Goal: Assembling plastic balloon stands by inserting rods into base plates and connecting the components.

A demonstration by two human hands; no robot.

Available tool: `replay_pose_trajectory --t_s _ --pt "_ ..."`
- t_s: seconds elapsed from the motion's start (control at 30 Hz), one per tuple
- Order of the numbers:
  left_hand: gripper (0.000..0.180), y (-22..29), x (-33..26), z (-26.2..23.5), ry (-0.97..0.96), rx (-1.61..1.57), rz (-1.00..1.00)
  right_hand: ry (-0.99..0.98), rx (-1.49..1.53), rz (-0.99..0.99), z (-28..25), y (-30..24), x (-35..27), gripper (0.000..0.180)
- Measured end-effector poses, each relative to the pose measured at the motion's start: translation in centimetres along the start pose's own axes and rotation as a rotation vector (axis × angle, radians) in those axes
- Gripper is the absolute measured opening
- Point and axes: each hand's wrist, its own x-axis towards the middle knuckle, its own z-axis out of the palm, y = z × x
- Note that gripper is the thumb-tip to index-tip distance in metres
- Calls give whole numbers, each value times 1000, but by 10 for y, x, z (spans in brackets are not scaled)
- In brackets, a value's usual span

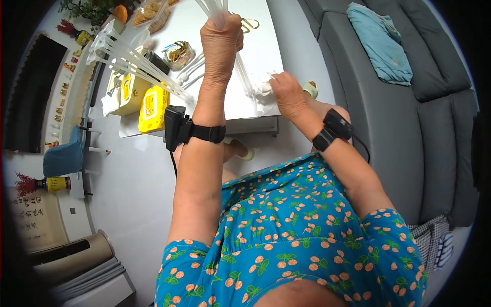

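Raised over the white table, my left hand is closed around a bundle of translucent white plastic sticks. Their upper ends poke out above the fist, and long sticks also show below it, slanting toward the table's near edge. My right hand is at that edge, its fingers pinched on a crumpled white cloth or wipe beside the lower stick ends. Another bundle of similar sticks, some with flared ends, lies across the left of the table. Black devices are strapped to both my forearms.
Left on the table are a yellow wipes packet, a cream tissue box and a clear tub of brown food. Gold-handled scissors lie beyond my left hand. A grey sofa with a folded turquoise cloth stands at right.
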Motion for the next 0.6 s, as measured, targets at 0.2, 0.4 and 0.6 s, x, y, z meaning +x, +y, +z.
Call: replay_pose_trajectory --t_s 0.2,0.4,0.6 --pt "29 0 11 1 -34 20 -40 -67 -22 -69 17 -4 -30 5" --pt "18 7 15 -10 -198 67 -197 -303 -128 -143 2 -57 -42 16" --pt "47 17 -12 -25 -13 324 139 -160 -105 -141 4 -76 -42 11"
